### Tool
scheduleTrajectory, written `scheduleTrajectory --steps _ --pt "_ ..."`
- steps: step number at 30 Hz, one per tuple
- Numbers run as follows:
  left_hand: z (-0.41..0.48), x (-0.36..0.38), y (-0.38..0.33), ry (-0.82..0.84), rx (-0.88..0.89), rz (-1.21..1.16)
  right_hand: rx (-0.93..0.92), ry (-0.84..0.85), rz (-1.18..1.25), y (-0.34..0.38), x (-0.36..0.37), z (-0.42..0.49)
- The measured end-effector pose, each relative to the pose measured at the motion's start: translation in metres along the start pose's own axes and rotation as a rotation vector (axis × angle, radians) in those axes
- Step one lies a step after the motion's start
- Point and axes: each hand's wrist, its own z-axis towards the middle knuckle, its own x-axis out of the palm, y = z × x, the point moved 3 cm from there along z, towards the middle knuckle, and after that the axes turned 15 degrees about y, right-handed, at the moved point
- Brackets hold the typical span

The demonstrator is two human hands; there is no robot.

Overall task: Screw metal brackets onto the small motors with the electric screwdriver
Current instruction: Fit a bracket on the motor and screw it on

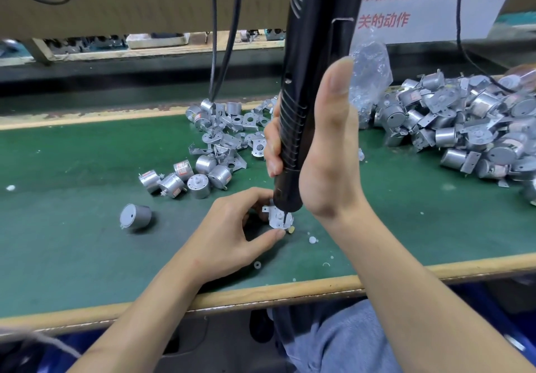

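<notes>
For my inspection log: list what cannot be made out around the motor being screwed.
All head view.
Screw: too small, under the electric screwdriver tip.
The motor under the bracket: covered by it and the left hand.
Screwdriver top: cut off by the upper edge.
Fingers of the right hand: mostly behind the screwdriver barrel.
Right-side motor pile: cut off by the right edge.

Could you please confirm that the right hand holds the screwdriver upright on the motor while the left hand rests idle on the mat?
Not quite: the left hand is not idle. The head view shows its fingers pinching the motor on the mat. The rest stands: the right hand holds the screwdriver upright on the motor.
</notes>
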Motion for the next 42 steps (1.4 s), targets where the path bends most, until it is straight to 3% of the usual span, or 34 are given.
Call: scheduleTrajectory --steps 17,31,42 --pt "0.002 -0.001 -0.001 -0.013 0.028 0.049 0.022 -0.010 -0.002 -0.011 0.003 -0.002" --pt "0.001 0.004 0.005 -0.021 -0.011 0.122 -0.007 0.092 -0.097 -0.010 0.019 -0.006" --pt "0.000 0.006 0.008 -0.020 -0.037 0.109 -0.049 0.022 -0.072 -0.015 0.013 -0.009"
